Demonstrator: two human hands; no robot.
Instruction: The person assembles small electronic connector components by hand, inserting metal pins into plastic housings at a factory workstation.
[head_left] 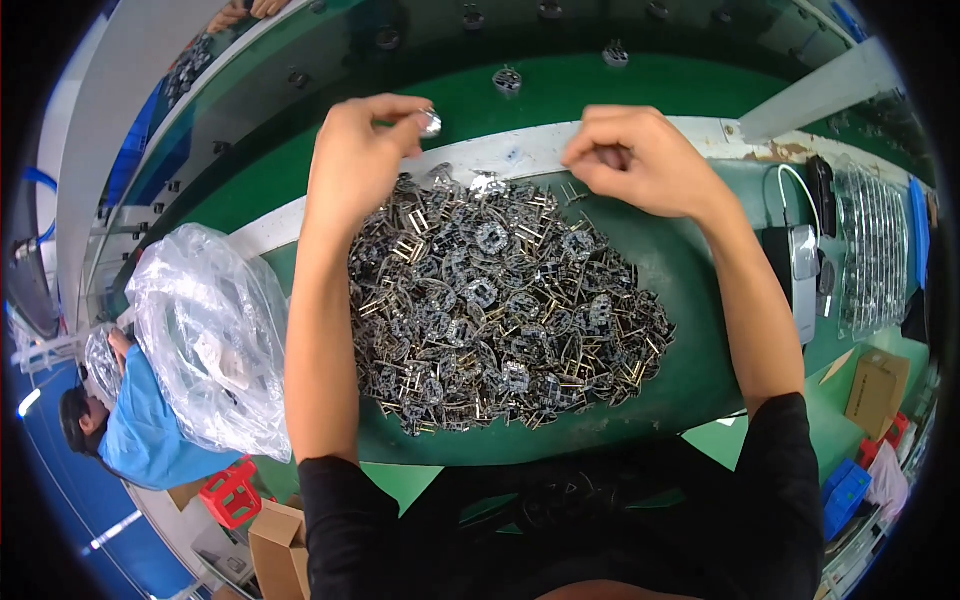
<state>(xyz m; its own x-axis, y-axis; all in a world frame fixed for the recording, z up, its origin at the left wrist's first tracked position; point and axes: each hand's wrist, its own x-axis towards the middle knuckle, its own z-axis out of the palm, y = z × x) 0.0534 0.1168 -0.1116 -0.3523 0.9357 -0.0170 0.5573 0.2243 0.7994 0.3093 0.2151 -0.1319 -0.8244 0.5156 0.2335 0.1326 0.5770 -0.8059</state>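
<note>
A large heap of small round circuit boards with metal pins [490,300] covers the green worktop in front of me. Beyond its far left side, my left hand [365,145] pinches a small shiny round metal piece [430,123] between thumb and fingers, over the edge of the green belt. My right hand [640,155] is raised past the heap's far right side. Its fingers are curled together, and whatever they may hold is hidden. Just below those fingertips lies a loose pinned part [572,192] at the heap's edge.
A white rail [510,155] separates the worktop from the green belt [570,105], which carries several spaced round parts [507,80]. Left of the heap sits a clear plastic bag [210,340]. Clear trays [872,250] and a white device [803,280] stand right. Another person [160,420] works at left.
</note>
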